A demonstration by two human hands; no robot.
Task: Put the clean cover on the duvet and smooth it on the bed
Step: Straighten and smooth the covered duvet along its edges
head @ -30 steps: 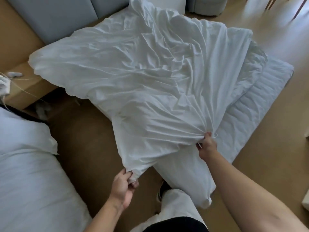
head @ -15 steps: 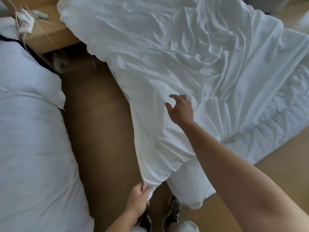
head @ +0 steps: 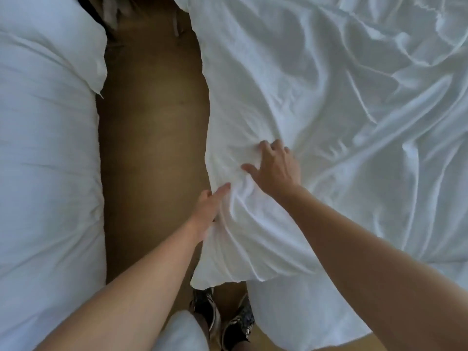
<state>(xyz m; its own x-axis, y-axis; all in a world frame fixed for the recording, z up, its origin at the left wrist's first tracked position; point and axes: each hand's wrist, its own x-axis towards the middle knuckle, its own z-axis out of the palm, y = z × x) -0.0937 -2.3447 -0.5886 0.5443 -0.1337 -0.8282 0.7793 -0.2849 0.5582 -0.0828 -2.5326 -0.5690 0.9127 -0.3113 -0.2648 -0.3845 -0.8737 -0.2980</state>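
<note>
Cover (head: pixel 316 97): lying crumpled on the floor (head: pixel 152 122) beside the bed (head: pixel 45 148), draped over the duvet (head: pixel 291 312), whose near corner pokes out below.
Done: cover laid out over duvet. Cannot tell whether any of the duvet is inside yet.
Left to do: by the look of it nearly all of it, namely feeding the duvet in, squaring the corners, lifting onto the bed, smoothing.
Left hand (head: pixel 210 209): at the cover's near side edge, thumb on top, fingers tucked behind the cloth, grasping that edge.
Right hand (head: pixel 276 168): flat on the cover just past the left one, fingers spread, tips digging in and bunching cloth. Pressing, not clasping.
Shoes (head: pixel 222 317): on the floor just below the cover's corner.
Change, right: half a second ago hovering unclenched above the cloth, now down on it, nearer the edge.
Change, left: then pinching the bottom corner, now higher up the side edge.
Change, view: tilted lower and closer, bedside shelf gone from sight.
</note>
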